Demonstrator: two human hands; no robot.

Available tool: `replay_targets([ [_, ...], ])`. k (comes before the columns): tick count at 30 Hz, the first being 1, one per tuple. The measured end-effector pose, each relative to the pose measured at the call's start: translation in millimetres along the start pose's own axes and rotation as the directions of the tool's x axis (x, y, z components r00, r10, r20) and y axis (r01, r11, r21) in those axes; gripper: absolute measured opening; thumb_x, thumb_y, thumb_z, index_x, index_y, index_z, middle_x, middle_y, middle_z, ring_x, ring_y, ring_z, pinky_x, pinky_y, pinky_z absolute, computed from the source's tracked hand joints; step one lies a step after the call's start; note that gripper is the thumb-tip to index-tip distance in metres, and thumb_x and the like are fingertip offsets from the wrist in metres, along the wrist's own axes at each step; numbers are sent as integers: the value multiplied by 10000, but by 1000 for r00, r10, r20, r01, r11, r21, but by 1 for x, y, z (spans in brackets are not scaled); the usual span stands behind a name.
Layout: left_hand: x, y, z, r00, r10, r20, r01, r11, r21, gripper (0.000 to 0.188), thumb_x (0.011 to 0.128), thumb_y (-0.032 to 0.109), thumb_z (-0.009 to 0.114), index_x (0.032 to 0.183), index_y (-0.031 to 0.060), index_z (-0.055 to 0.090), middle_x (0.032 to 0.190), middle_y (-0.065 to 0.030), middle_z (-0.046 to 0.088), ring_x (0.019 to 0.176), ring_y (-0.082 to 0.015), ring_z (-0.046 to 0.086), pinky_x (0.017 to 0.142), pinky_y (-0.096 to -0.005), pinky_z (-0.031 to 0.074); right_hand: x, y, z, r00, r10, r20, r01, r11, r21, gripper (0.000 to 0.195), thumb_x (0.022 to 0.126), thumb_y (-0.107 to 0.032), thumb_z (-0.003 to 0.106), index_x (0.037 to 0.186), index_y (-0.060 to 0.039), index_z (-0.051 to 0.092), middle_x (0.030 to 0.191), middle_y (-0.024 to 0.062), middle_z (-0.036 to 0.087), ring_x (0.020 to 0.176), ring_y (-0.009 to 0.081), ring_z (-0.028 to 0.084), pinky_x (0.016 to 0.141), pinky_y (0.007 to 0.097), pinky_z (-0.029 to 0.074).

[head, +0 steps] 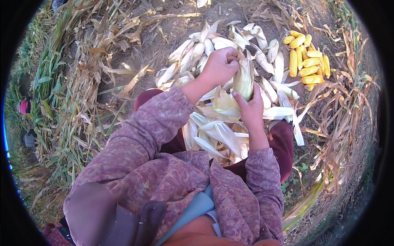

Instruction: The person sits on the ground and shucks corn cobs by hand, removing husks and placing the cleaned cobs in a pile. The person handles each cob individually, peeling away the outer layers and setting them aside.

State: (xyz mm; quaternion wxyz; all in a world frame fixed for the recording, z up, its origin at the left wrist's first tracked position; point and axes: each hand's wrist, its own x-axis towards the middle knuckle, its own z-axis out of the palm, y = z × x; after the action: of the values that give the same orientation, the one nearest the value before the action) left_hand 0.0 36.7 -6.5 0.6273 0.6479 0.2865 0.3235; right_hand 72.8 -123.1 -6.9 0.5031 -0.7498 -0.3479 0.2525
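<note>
An ear of corn in its pale green husk point(243, 78) stands tip-up between my hands, above a pile of ears. My right hand point(251, 106) grips its lower end, thumb on the near side. At the top, my left hand point(222, 65) has its fingers curled against the husk's dry tip and appears to pinch it. Beyond and around my hands lie several unhusked ears point(187, 57) in whitish husks. Stripped husks point(215, 138) are heaped between my knees, below the held ear. The kernels of the held ear are hidden by its husk.
A stack of husked yellow corn ears point(307, 61) lies on the ground at the far right. Dry corn stalks and leaves point(89, 73) run along the left, with more dry leaves point(335, 123) on the right. Bare soil point(215, 15) shows beyond the pile.
</note>
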Motion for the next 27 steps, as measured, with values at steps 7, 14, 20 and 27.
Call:
replay_targets([
  [7,6,6,1,956,-289,54,289,891,-350,198,872,-12,555,1053,-67,615,848,-70,676,710,-116,641,630,-246,522,-2,1,4,984,64,167,-131,893,430,500,867,-210,728,1259,13,513,1112,95,633,988,170,602,875,318,487],
  [14,-1,21,-2,891,-419,174,451,782,-430,185,938,74,559,1080,-14,638,927,-61,678,770,-123,647,698,-276,533,0,6,3,952,67,299,-239,776,584,550,911,-194,687,1358,12,439,1232,98,577,1089,156,558,950,308,452],
  [20,-1,10,0,922,-309,235,369,885,-284,216,997,196,552,1110,34,638,951,-7,666,819,-62,615,738,-236,506,1,-1,1,950,29,312,-180,865,468,585,917,-219,685,1380,14,414,1255,98,562,1125,168,544,982,311,429],
  [27,-8,3,3,933,-314,175,357,758,-545,211,1002,195,547,1128,52,635,1002,-16,679,876,-101,649,766,-263,537,11,19,9,998,-18,68,5,983,185,643,961,-277,611,1457,19,327,1398,161,448,1287,236,438,1084,360,340],
])
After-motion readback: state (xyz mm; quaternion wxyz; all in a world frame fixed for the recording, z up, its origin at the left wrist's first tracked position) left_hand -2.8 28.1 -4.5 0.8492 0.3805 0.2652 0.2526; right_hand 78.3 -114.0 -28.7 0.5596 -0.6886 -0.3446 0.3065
